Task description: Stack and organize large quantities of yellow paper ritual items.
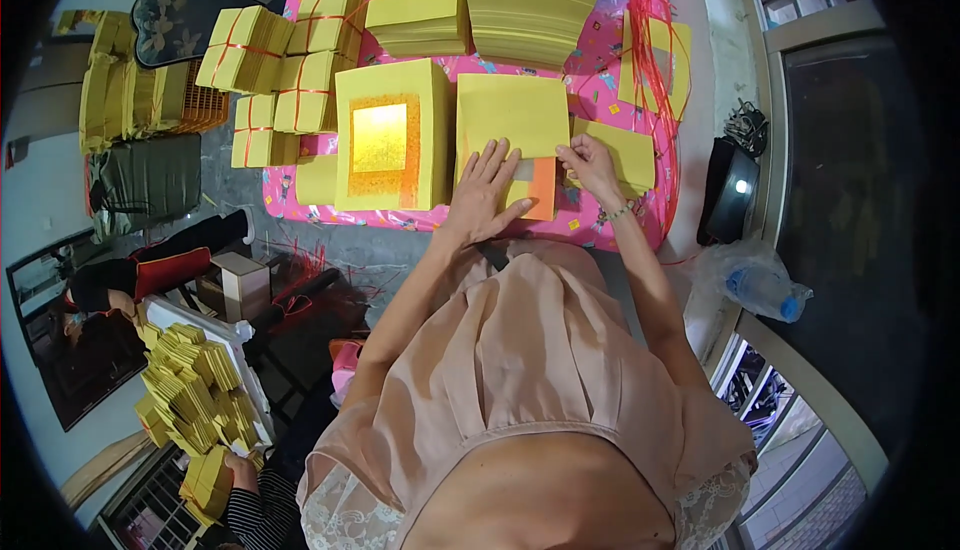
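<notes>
A plain yellow paper sheet [511,115] lies in front of me, over another yellow sheet with an orange band [541,190] and a grey-silver patch. My left hand [483,190] rests on them with its fingers stretched out flat. At the sheet's right edge my right hand [590,167] is closed, thumb and fingertips pinching that edge. Just left stands a thick stack of yellow paper [440,120], a shiny gold foil square [380,137] on its top. More yellow paper [630,155] lies partly behind my right hand.
The table has a pink patterned cloth [335,208]. Tall paper stacks [525,20] stand at its far side, bundles tied with red string [305,90] at left. Loose red strings [655,60] hang at right. A co-worker's hand [240,470] touches yellow paper at lower left. A bagged bottle [755,282] lies right.
</notes>
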A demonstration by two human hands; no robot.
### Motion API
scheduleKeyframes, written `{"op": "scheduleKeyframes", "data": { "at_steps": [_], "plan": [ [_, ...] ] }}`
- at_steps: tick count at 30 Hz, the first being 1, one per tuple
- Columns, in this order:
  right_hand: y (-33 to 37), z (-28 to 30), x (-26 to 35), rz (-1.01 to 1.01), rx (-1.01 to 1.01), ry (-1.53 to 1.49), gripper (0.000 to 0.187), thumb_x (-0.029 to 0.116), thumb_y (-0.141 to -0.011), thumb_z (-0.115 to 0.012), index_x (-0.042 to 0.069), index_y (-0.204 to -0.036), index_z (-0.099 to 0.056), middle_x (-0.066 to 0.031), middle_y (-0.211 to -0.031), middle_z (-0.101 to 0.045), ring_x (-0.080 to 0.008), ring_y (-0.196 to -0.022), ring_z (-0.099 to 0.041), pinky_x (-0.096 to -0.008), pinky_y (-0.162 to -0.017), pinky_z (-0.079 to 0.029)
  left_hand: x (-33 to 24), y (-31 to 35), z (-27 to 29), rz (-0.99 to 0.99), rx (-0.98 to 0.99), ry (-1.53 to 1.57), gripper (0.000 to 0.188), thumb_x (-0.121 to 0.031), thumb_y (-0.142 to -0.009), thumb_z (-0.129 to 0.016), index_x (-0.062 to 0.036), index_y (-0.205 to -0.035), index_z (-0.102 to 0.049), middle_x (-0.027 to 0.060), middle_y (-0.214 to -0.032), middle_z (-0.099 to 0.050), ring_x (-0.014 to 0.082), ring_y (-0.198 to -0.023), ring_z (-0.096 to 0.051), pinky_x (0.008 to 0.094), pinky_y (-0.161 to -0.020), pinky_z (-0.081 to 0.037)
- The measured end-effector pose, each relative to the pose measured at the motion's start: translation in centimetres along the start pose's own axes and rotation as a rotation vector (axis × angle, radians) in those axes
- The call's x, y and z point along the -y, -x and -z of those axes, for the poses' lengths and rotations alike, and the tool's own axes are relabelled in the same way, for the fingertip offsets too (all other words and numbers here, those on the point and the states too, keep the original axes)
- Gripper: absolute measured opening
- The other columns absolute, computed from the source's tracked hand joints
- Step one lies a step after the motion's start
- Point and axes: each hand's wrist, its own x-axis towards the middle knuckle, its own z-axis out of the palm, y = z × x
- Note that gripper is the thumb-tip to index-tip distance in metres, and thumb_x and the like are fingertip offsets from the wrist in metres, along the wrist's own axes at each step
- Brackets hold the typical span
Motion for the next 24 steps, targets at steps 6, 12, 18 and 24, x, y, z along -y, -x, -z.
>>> {"op": "scheduleKeyframes", "data": {
  "at_steps": [6, 12, 18, 24],
  "plan": [
    [-0.9, 0.2, -1.3, 0.201, -0.062, 0.266, 0.017, 0.015, -0.089, -0.068, 0.003, -0.089, -0.056, 0.0001, -0.074, -0.062, -0.0071, -0.065, -0.057, -0.0227, -0.057, -0.045, 0.6, -0.5, 0.7, 0.024, -0.028, 0.276, 0.061, -0.039, -0.096, -0.051, -0.0030, -0.144, -0.039, 0.0244, -0.150, -0.033, 0.0383, -0.142, -0.026, 0.0491, -0.116, -0.021],
    [2.2, 3.2, 4.1, 0.253, 0.061, -0.063, 0.019, 0.021, -0.092, -0.065, 0.007, -0.087, -0.054, 0.0018, -0.075, -0.060, -0.0056, -0.066, -0.055, -0.0215, -0.057, -0.042, -0.8, -3.4, 1.1, 0.077, -0.596, 0.168, 0.055, -0.017, -0.094, -0.059, -0.0009, -0.142, -0.038, 0.0269, -0.137, -0.048, 0.0354, -0.118, -0.055, 0.0396, -0.091, -0.049],
    [4.6, 8.9, 4.1, 0.135, -0.020, -0.087, 0.016, 0.023, -0.094, -0.063, 0.010, -0.090, -0.056, 0.0022, -0.079, -0.061, -0.0030, -0.069, -0.054, -0.0180, -0.058, -0.040, -2.8, -8.5, -0.3, 0.379, -0.211, 1.279, 0.062, -0.014, -0.094, -0.062, 0.0040, -0.144, -0.030, 0.0126, -0.110, -0.063, 0.0145, -0.093, -0.063, 0.0286, -0.079, -0.054],
    [6.7, 11.3, 1.3, 0.076, -0.055, -0.141, 0.015, 0.023, -0.095, -0.063, 0.010, -0.091, -0.056, 0.0025, -0.080, -0.061, -0.0029, -0.070, -0.054, -0.0192, -0.059, -0.042, -4.9, -10.9, -3.5, 0.442, -0.084, 1.393, 0.038, -0.010, -0.091, -0.065, 0.0002, -0.126, -0.054, 0.0056, -0.105, -0.068, 0.0110, -0.088, -0.065, 0.0262, -0.076, -0.055]
  ]
}}
